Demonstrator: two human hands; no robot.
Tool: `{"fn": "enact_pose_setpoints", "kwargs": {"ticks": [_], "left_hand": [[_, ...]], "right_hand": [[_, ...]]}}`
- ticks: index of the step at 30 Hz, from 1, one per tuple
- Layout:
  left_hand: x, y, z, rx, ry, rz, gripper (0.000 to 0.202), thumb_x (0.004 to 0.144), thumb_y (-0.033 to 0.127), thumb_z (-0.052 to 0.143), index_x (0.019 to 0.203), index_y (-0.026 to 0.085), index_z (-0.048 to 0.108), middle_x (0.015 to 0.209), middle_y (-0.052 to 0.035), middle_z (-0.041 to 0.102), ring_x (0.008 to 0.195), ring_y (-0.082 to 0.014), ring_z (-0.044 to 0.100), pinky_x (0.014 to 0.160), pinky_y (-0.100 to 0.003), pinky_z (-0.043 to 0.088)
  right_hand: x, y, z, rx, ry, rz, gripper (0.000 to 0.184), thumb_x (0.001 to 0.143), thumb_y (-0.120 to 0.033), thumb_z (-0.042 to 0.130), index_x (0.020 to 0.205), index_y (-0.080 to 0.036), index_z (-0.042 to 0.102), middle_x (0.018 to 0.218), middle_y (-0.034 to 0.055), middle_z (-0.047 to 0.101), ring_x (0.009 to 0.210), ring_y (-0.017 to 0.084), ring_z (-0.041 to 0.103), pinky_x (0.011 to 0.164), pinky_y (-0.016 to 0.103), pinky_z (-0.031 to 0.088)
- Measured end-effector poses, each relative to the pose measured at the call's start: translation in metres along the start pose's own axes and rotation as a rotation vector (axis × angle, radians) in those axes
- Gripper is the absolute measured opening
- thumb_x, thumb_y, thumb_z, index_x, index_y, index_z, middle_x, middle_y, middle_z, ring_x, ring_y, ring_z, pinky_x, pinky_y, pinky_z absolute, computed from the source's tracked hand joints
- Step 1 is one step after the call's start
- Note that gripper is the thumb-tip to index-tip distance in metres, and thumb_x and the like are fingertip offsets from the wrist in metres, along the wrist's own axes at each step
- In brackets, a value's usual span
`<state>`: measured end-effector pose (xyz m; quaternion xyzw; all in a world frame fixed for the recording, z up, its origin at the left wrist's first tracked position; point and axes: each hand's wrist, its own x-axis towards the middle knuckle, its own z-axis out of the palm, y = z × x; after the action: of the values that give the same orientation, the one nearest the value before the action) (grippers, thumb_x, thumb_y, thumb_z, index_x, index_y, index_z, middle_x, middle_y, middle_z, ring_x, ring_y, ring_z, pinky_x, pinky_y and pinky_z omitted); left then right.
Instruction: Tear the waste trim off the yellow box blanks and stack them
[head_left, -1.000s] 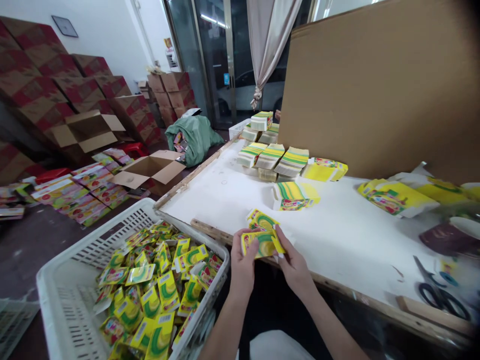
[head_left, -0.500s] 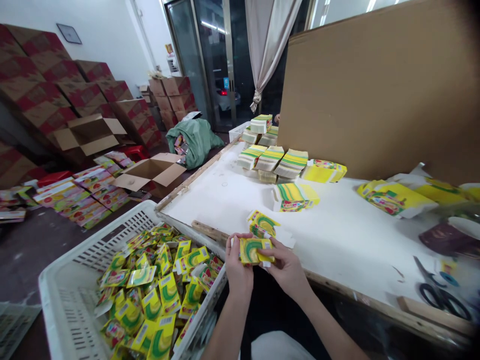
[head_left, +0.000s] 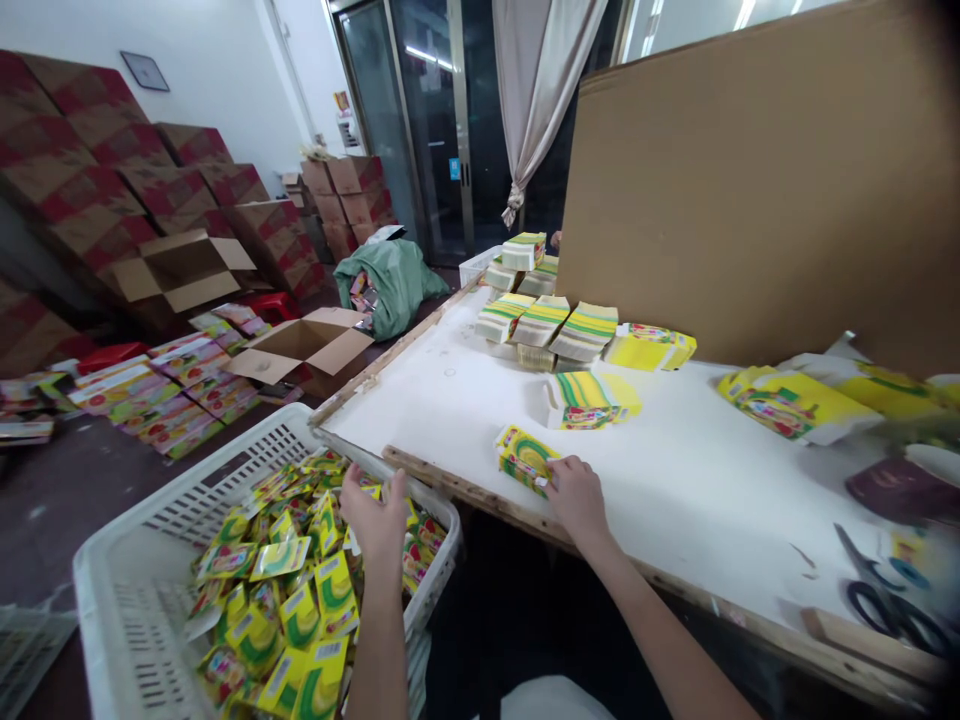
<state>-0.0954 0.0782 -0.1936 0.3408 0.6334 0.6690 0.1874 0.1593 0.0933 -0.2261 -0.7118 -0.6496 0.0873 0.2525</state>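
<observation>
My left hand (head_left: 375,510) is over the white plastic basket (head_left: 270,430), its thumb and fingers apart with nothing between them. Under it lie many small yellow-and-green printed packets (head_left: 335,590), heaped loosely. At the near edge of the white table, my right hand (head_left: 579,498) pinches the right end of a small yellow-and-green carton (head_left: 527,455), which rests on the tabletop. A thicker stack of flat yellow cartons (head_left: 592,398) lies just beyond.
More carton stacks (head_left: 540,320) stand farther back beside a tall cardboard sheet (head_left: 750,180). Black-handled scissors (head_left: 885,600), a wooden block (head_left: 870,645) and a dark cup (head_left: 892,485) are at right. An open cardboard box (head_left: 304,350) sits on the floor at left.
The packet held between both hands has left them. My left hand has moved left over the basket, and my right hand has gone to the carton on the table.
</observation>
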Motion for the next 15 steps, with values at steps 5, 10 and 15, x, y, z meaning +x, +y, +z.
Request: {"fn": "enact_pose_setpoints", "kwargs": {"ticks": [5,10,15], "left_hand": [[-0.016,0.002,0.012,0.07,-0.184,0.03,0.05,0.068,0.035,0.061,0.111,0.015,0.045,0.114,-0.0125,0.048,0.11,-0.0258,0.043,0.093,-0.04,0.032],[-0.063,-0.006,0.048,-0.22,-0.485,-0.202,0.041,0.065,0.034,0.064,0.099,0.014,0.052,0.098,-0.0105,0.059,0.093,-0.0193,0.055,0.084,-0.033,0.042],[-0.093,-0.024,0.069,-0.452,-0.587,-0.406,0.044,0.056,0.037,0.073,0.09,0.015,0.056,0.088,-0.008,0.062,0.086,-0.0185,0.058,0.078,-0.028,0.045]], "right_hand": [[0.0,-0.002,0.002,-0.098,0.023,0.014,0.018,0.067,-0.018,0.058,0.084,-0.015,0.06,0.086,0.0096,0.056,0.084,0.024,0.049,0.076,0.032,0.035],[-0.002,-0.005,0.0,-0.115,0.063,0.013,0.014,0.067,-0.018,0.057,0.081,-0.015,0.056,0.083,0.0076,0.055,0.081,0.022,0.05,0.073,0.03,0.037],[-0.003,0.008,0.003,-0.014,0.134,-0.045,0.01,0.069,-0.01,0.048,0.066,-0.017,0.055,0.07,0.0058,0.057,0.07,0.021,0.054,0.066,0.029,0.04]]}}
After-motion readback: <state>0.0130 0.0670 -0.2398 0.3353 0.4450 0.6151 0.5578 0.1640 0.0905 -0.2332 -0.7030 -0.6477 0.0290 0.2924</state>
